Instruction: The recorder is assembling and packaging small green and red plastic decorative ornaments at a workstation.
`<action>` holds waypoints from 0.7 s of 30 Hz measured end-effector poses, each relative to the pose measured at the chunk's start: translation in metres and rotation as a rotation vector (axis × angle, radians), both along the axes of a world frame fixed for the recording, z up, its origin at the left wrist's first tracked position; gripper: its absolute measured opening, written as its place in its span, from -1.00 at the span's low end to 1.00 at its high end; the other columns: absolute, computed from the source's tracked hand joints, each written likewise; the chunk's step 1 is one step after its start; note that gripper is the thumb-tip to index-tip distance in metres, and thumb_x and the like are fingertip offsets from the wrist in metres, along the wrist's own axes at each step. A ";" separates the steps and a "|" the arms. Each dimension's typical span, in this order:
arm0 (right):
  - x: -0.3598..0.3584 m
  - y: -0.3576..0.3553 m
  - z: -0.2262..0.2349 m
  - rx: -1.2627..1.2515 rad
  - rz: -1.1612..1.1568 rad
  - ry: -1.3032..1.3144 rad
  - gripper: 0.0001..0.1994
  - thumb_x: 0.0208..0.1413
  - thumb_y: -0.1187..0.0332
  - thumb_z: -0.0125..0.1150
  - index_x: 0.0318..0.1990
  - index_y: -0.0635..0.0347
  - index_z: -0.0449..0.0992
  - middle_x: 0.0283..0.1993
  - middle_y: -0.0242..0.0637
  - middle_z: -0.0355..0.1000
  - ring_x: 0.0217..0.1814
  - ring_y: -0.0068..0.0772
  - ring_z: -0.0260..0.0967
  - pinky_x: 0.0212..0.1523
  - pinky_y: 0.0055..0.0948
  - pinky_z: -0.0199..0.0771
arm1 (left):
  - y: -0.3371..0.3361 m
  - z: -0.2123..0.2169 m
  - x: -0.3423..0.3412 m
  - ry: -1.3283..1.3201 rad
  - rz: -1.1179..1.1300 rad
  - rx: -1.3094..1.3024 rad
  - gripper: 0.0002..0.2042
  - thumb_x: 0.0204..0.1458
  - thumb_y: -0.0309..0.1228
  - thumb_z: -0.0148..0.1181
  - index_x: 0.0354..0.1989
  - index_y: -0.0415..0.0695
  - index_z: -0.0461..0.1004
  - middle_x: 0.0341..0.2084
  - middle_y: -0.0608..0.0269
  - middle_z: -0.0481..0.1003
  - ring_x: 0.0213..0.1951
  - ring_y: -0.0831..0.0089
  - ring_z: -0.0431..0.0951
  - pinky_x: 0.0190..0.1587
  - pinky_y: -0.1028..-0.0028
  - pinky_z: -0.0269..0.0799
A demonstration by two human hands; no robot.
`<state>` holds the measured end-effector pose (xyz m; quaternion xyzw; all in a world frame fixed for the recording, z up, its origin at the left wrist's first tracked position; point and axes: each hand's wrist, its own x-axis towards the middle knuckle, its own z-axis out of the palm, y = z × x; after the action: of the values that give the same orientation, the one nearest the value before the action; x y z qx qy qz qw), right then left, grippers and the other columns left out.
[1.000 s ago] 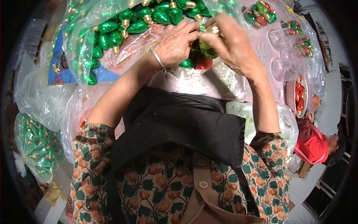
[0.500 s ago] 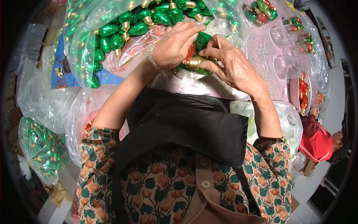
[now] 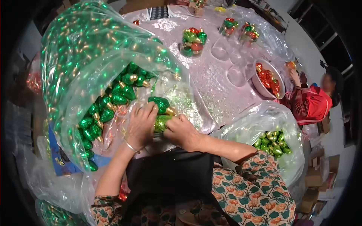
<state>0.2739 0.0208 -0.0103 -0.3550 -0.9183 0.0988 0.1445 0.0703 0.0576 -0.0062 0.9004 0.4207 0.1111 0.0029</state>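
Large glittery bulb-shaped ornaments are bunched between my hands. A dark green bulb ornament (image 3: 160, 104) with a gold cap lies at the far side, and a light green bulb ornament (image 3: 162, 123) sits just nearer. My left hand (image 3: 141, 126) curls around the left side of the bunch, a bracelet on its wrist. With fingers bent, my right hand (image 3: 184, 132) presses on the right end of the light green one. Whatever supports the ornaments underneath is mostly hidden by my hands. Beyond my left hand, a big clear bag (image 3: 102, 49) spills more dark green bulb ornaments (image 3: 118, 97).
A filled clear cup (image 3: 193, 43) and empty clear cups (image 3: 236, 76) stand on the glitter-covered table (image 3: 211, 101). A bowl (image 3: 257, 83) of red ornaments is at the right. Nearer lies a bag (image 3: 241, 124) of light green ornaments (image 3: 274, 145). A person in red (image 3: 315, 103) sits at the far right.
My view has swung, so more of the table and bags shows. The right hand has shifted from pinching above the bunch to its right side. The red ornament between my hands is now hidden.
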 end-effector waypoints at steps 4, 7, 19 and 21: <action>0.012 0.017 0.013 0.073 0.054 0.221 -0.65 -0.16 0.40 0.24 -0.15 0.22 0.39 -0.21 -0.14 0.31 -0.09 -0.05 0.28 -0.04 -0.14 0.25 | 0.009 0.002 0.002 -0.128 -0.089 0.078 -0.56 -0.03 -0.43 0.10 0.09 -0.19 0.30 0.09 0.06 0.29 0.12 0.17 0.29 0.21 0.12 0.03; 0.047 0.025 0.041 0.092 0.037 0.244 -0.58 -0.22 0.55 0.24 -0.09 0.29 0.38 -0.22 -0.07 0.30 -0.13 -0.03 0.30 -0.07 -0.16 0.30 | 0.001 0.021 0.003 -0.491 -0.017 0.232 -0.63 -0.06 -0.44 0.15 -0.01 -0.20 0.39 0.02 0.02 0.33 0.08 0.07 0.31 0.18 0.13 0.08; 0.156 0.125 0.065 0.368 -0.368 0.149 -0.74 -0.24 0.60 0.20 -0.30 0.28 0.36 -0.34 -0.12 0.28 -0.24 -0.04 0.30 -0.27 -0.20 0.32 | -0.078 -0.042 -0.080 -0.669 0.280 -0.034 -0.86 -0.08 -0.57 0.16 -0.31 -0.28 0.48 -0.30 -0.01 0.44 -0.21 0.05 0.42 -0.06 0.23 0.28; 0.158 0.169 0.030 0.431 -0.357 0.108 -0.72 -0.27 0.55 0.16 -0.30 0.28 0.33 -0.35 -0.08 0.26 -0.23 0.03 0.28 -0.23 -0.12 0.27 | -0.096 -0.044 -0.073 -0.628 0.274 -0.014 -0.87 -0.08 -0.57 0.16 -0.32 -0.28 0.48 -0.30 -0.01 0.44 -0.20 0.06 0.43 -0.07 0.24 0.28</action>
<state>0.4318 0.1894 0.0195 -0.4663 -0.8322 -0.1070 0.2804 -0.0027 -0.0384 -0.0498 0.7573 0.5170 0.3796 0.1234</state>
